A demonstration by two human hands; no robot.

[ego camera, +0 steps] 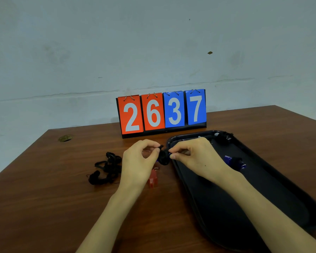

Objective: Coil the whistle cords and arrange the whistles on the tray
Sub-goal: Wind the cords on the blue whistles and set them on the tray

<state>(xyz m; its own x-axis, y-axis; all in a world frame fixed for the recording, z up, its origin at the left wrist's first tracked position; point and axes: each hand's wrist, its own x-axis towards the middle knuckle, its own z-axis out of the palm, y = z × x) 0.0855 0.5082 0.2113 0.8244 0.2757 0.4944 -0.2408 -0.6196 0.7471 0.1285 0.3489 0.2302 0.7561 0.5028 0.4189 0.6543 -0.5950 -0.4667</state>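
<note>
My left hand (139, 161) and my right hand (193, 156) meet above the left rim of the black tray (263, 198). Between them both pinch a black cord bundle (163, 158) wound around a blue whistle that barely shows. A red whistle (153, 178) with a metal ring lies on the table below my left hand. Its loose black cord (106, 170) sprawls to the left. On the tray a blue whistle (234, 160) with wound cord lies near the middle, and another coiled whistle (223, 137) sits at the far end.
A flip scoreboard (161, 113) reading 2637 stands at the back of the brown wooden table (62, 207), just behind the tray. A round cable hole (65, 138) sits at the far left of the table. A pale wall rises behind.
</note>
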